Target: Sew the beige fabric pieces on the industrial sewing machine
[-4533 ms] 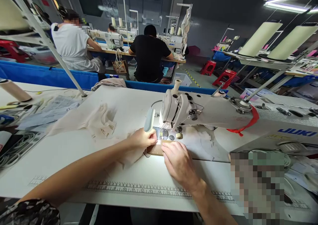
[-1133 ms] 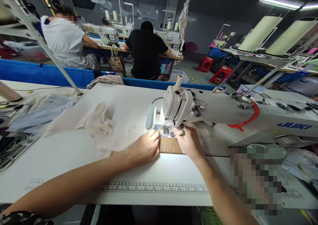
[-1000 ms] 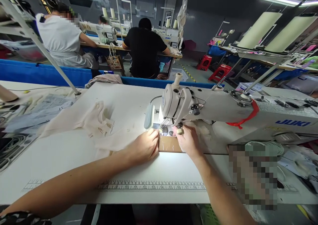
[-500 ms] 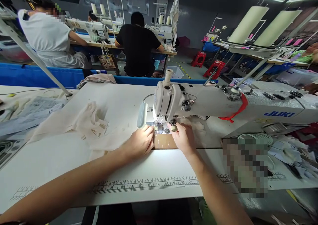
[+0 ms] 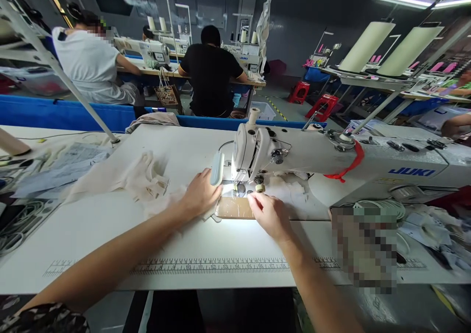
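Note:
The white sewing machine (image 5: 241,151) has its needle area lit by a lamp. My left hand (image 5: 200,193) is left of the needle, behind the lamp's pale housing (image 5: 217,168), its fingers bent over a piece of cream fabric (image 5: 209,214). That fabric's edge pokes out below the palm. My right hand (image 5: 270,215) is just right of the needle, thumb and forefinger pinched together; whatever is between them is too small to make out. Between both hands lies the brown plate (image 5: 235,208) with pale thread bits on it.
Crumpled cream fabric (image 5: 147,173) lies on the left of the table. More pale cloth (image 5: 287,188) sits under the machine arm. A printed ruler (image 5: 221,265) runs along the front edge. Thread cones (image 5: 368,46) stand at upper right. Two people sit at machines ahead.
My left hand has moved left, away from the needle, along with the cream fabric. The right hand has come slightly toward me, and more of the brown plate shows. The view has shifted a little.

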Action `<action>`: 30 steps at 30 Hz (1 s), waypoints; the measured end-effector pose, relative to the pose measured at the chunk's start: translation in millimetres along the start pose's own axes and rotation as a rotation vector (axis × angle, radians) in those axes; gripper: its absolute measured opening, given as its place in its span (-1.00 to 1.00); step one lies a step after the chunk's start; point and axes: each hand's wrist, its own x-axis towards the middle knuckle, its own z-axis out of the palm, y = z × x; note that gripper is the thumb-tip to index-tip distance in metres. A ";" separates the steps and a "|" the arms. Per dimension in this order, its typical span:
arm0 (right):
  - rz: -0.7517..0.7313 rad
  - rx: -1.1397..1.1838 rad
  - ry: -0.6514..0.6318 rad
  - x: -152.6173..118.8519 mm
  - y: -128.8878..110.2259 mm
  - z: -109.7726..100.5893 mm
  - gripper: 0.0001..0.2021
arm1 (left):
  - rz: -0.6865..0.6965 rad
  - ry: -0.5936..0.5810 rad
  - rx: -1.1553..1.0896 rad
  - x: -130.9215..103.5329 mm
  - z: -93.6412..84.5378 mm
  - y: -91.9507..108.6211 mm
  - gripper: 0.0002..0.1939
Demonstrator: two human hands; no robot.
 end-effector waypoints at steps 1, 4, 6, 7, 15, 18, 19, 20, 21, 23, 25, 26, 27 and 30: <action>-0.012 0.008 -0.009 0.0 -1.9 1.1 -0.73 | -0.069 -0.033 0.049 1.1 -2.7 -2.5 -0.70; -0.022 -0.037 -0.015 2.8 -5.4 4.9 -0.82 | -0.198 -0.160 0.127 -1.8 -10.6 -8.1 -0.72; -0.003 -0.112 -0.037 5.9 -6.2 7.5 -0.82 | -0.185 -0.206 0.068 -9.3 -15.9 -10.8 -0.69; 0.006 -0.147 -0.055 7.4 -6.3 8.8 -0.80 | -0.160 -0.216 0.018 -14.2 -18.6 -12.1 -0.67; -0.033 -0.238 0.025 4.1 -11.3 14.8 -0.79 | -0.142 -0.209 -0.239 -34.5 -29.7 -15.5 -0.63; -0.078 -0.224 0.121 0.9 -10.8 11.6 -0.87 | -0.192 -0.208 -0.286 -32.9 -29.3 -14.8 -0.61; -0.095 -0.205 0.147 1.0 -10.1 9.8 -0.89 | -0.208 -0.210 -0.301 -32.5 -29.4 -14.6 -0.60; -0.116 -0.176 0.168 1.5 -9.6 7.6 -0.91 | -0.226 -0.212 -0.313 -32.3 -29.8 -14.4 -0.59; -0.140 -0.138 0.182 2.3 -9.7 5.1 -0.89 | -0.244 -0.216 -0.320 -32.3 -30.5 -14.1 -0.59; -0.193 -0.043 0.175 2.9 -14.2 0.2 -0.81 | -0.278 -0.221 -0.325 -32.5 -32.6 -13.5 -0.58; -0.244 0.068 0.128 -0.3 -27.7 -3.2 -0.77 | -0.293 -0.231 -0.335 -32.5 -35.0 -13.4 -0.60; -0.277 0.126 0.100 -4.1 -38.5 -3.6 -0.78 | -0.292 -0.236 -0.345 -32.5 -35.8 -13.9 -0.61; -0.320 0.181 0.069 -9.6 -52.0 -2.7 -0.80 | -0.287 -0.239 -0.356 -32.4 -36.3 -14.8 -0.61; -0.524 0.285 -0.024 -32.5 -101.4 6.6 -0.65 | -0.267 -0.234 -0.391 -32.8 -35.0 -20.3 -0.62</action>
